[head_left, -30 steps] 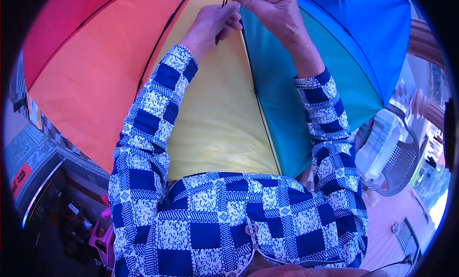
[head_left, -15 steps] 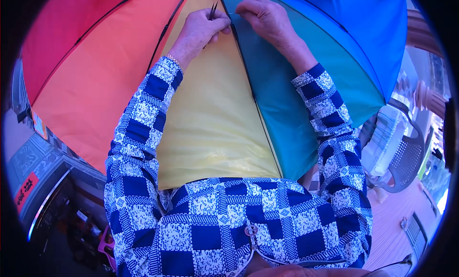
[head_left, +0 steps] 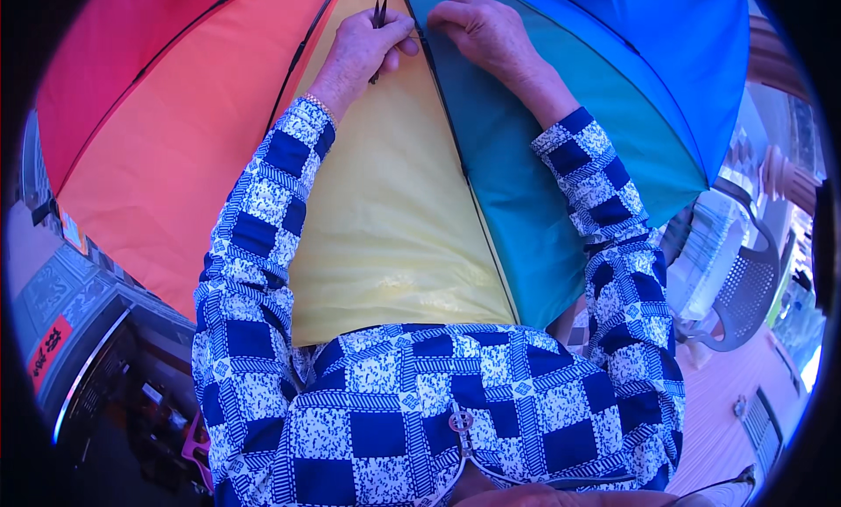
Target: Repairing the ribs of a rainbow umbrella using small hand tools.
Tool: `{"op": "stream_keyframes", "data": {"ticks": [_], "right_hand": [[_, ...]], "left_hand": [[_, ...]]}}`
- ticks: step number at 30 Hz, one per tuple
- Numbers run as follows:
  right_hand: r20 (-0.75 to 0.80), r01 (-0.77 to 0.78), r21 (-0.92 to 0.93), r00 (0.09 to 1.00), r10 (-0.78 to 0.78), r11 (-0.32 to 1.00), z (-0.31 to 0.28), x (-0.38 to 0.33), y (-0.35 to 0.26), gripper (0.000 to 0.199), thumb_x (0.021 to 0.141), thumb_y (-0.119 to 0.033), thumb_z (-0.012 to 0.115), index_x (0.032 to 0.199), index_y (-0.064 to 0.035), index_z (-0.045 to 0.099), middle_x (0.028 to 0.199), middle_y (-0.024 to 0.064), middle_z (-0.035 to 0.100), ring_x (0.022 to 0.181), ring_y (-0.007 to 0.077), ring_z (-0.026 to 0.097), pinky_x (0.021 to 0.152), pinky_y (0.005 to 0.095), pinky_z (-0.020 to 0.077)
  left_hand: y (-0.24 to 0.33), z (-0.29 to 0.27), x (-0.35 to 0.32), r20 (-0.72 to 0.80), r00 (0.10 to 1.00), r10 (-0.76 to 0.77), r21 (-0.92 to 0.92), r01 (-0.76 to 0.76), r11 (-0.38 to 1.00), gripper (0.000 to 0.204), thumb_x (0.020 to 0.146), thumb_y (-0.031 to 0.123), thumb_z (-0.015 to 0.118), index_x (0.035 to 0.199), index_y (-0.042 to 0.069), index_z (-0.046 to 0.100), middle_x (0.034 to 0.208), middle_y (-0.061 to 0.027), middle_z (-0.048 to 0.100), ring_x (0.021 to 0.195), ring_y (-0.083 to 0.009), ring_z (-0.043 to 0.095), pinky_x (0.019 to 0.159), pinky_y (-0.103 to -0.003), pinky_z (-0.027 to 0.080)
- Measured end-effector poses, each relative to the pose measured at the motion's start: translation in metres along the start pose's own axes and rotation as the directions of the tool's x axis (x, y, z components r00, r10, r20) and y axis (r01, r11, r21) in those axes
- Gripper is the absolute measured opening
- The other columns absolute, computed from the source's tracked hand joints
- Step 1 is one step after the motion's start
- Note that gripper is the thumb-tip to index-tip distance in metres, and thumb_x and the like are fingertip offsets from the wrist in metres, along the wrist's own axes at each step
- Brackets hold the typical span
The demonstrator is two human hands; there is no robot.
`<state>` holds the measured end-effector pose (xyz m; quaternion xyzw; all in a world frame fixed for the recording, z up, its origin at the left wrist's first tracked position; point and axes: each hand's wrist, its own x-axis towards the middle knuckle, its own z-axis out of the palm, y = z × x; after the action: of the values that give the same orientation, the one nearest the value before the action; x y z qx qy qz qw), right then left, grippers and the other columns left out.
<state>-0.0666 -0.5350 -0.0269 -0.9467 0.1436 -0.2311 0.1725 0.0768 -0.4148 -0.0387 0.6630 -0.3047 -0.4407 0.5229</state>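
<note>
A multicoloured umbrella [head_left: 385,218] is spread open in front of me, its panels running from red through yellow and green to blue. Between the yellow and green panels runs a thin black rib [head_left: 448,122]. Left of that rib, my left hand [head_left: 363,52] is closed around small black thread snips [head_left: 379,17], whose two pointed blades stick up past the fingers. Thumb and forefinger of this hand come together close to the rib. Over the green panel, my right hand [head_left: 491,38] has its fingers pinched together; whatever they hold is too small to make out.
A grey perforated plastic chair [head_left: 745,288] with a pale package [head_left: 705,253] on it stands at the right. Beyond the umbrella's lower left edge are a dark opening with clutter and a pink plastic object [head_left: 197,450].
My left hand has shifted slightly up and left, and the snips have turned more upright with their blades showing apart. The right hand has moved only a little.
</note>
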Motion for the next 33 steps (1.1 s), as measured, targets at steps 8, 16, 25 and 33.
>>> {"op": "stream_keyframes", "data": {"ticks": [8, 16, 25, 33], "right_hand": [[-0.065, -0.038, 0.15, 0.997, 0.048, 0.988, 0.015, -0.003, -0.009, 0.006, 0.079, -0.013, 0.06, 0.083, -0.012, 0.064, 0.079, 0.0062, 0.059, 0.076, 0.0254, 0.06, 0.065, 0.0329, 0.0493], [-0.07, -0.072, 0.116, 0.994, 0.08, 0.991, 0.007, -0.008, -0.007, 0.006, 0.078, -0.012, 0.059, 0.083, -0.0103, 0.063, 0.078, 0.0073, 0.06, 0.075, 0.0262, 0.06, 0.065, 0.0333, 0.0496], [0.026, 0.045, -0.014, 0.999, -0.045, 0.999, -0.011, -0.001, -0.011, 0.007, 0.078, -0.008, 0.057, 0.079, -0.0033, 0.061, 0.077, 0.0146, 0.059, 0.072, 0.0296, 0.06, 0.061, 0.035, 0.0464], [-0.072, 0.012, 0.132, 0.997, -0.002, 0.991, 0.011, -0.002, -0.004, 0.007, 0.078, -0.011, 0.059, 0.085, -0.0097, 0.062, 0.077, 0.0077, 0.061, 0.072, 0.0269, 0.061, 0.063, 0.0325, 0.0496]], "left_hand": [[0.0, 0.001, 0.002, -0.015, 0.999, -0.05, 0.0, 0.05, 0.999, 0.018, 0.084, 0.022, 0.06, 0.087, 0.004, 0.059, 0.068, -0.0035, 0.063, 0.044, -0.0037, 0.048, 0.04, -0.019, 0.036], [-0.002, 0.007, -0.006, -0.041, 0.999, 0.036, -0.052, -0.038, 0.998, 0.017, 0.085, 0.022, 0.059, 0.087, 0.005, 0.06, 0.067, -0.0023, 0.062, 0.046, -0.003, 0.049, 0.041, -0.018, 0.036], [-0.001, 0.005, -0.007, -0.102, 0.993, 0.065, 0.019, -0.063, 0.998, 0.017, 0.085, 0.022, 0.059, 0.087, 0.005, 0.06, 0.066, -0.0014, 0.061, 0.047, -0.0025, 0.049, 0.042, -0.018, 0.037], [0.0, 0.002, 0.001, -0.048, 0.998, -0.044, -0.02, 0.043, 0.999, 0.017, 0.084, 0.021, 0.06, 0.087, 0.005, 0.059, 0.068, -0.0024, 0.063, 0.046, -0.004, 0.049, 0.042, -0.019, 0.037]]}}
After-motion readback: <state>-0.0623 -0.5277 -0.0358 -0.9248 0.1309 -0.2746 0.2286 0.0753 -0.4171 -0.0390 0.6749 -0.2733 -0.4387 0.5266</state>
